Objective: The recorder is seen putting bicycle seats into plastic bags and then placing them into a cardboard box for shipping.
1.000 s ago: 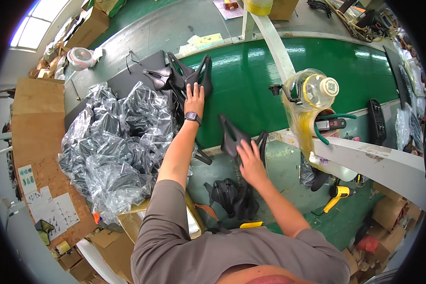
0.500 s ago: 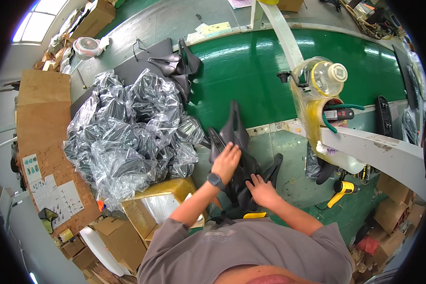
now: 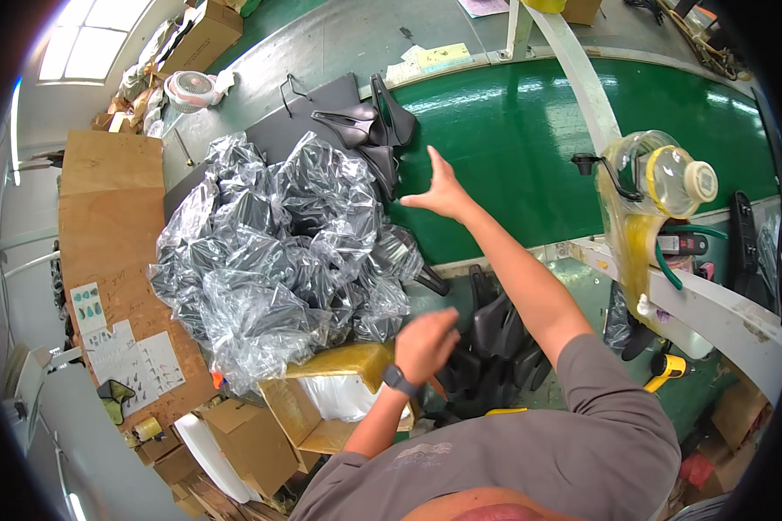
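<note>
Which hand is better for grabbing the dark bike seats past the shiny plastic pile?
Probably the right hand: it reaches over the green surface, thumb and fingers apart, close to those dark bike seats. The left hand is blurred and much nearer the person's body.

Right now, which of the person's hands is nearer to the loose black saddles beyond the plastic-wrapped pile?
Right. The right hand is spread over the green surface, just right of the saddles; the left hand is farther off, beside the yellowish box.

White-pink fan (image 3: pixel 189 90); clear bottle (image 3: pixel 669 178); yellow heat gun (image 3: pixel 666 368); paper sheets (image 3: pixel 115 358) on brown board (image 3: pixel 113 221).
</note>
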Motion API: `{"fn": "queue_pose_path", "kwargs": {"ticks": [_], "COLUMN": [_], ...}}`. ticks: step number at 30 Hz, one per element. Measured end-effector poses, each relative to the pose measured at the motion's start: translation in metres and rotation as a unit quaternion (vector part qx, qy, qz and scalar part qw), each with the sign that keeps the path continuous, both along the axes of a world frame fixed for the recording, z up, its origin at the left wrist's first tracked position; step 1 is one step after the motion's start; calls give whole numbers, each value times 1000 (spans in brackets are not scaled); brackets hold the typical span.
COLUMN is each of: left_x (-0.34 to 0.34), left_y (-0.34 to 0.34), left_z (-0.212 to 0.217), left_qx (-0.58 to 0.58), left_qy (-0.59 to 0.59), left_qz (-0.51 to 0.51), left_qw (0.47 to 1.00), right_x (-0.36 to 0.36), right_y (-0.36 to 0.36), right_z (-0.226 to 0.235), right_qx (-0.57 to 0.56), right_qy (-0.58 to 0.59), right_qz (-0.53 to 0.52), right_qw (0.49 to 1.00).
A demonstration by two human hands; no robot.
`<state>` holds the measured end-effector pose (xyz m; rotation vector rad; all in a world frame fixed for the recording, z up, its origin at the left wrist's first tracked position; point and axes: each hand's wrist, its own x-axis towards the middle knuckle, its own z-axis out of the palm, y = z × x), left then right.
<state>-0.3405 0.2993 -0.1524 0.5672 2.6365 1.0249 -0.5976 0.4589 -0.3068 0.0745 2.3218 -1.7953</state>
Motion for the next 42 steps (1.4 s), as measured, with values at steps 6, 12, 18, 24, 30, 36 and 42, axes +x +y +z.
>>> {"fn": "queue_pose_path", "kwargs": {"ticks": [6, 12, 18, 24, 30, 36, 42], "left_x": [-188, -341, -426, -415, -239, 26, 183], "left_y": [-32, -52, -45, -48, 52, 87, 67], "left_z": [-38, -89, -166, -183, -105, -51, -26], "left_qx": [-49, -153, -288, -347, -270, -107, -105], "left_qy": [194, 270, 168, 267, 179, 121, 119], "left_qz": [189, 117, 119, 145, -27, -84, -96], "left_qw": [961, 943, 935, 887, 946, 983, 983], "right_x": [-97, -125, -47, 128, 329, 431, 501], "right_y": [-49, -23, 17, 95, 192, 203, 206], "right_z": [-64, -76, -53, -6, 42, 67, 49], "right_qx": [-34, -373, -400, -346, -339, -276, -206], "right_qy": [-66, -157, -193, -255, -342, -336, -306], "right_qz": [-29, -41, -61, -133, -236, -264, -249], "right_qw": [997, 913, 894, 893, 844, 861, 896]}}
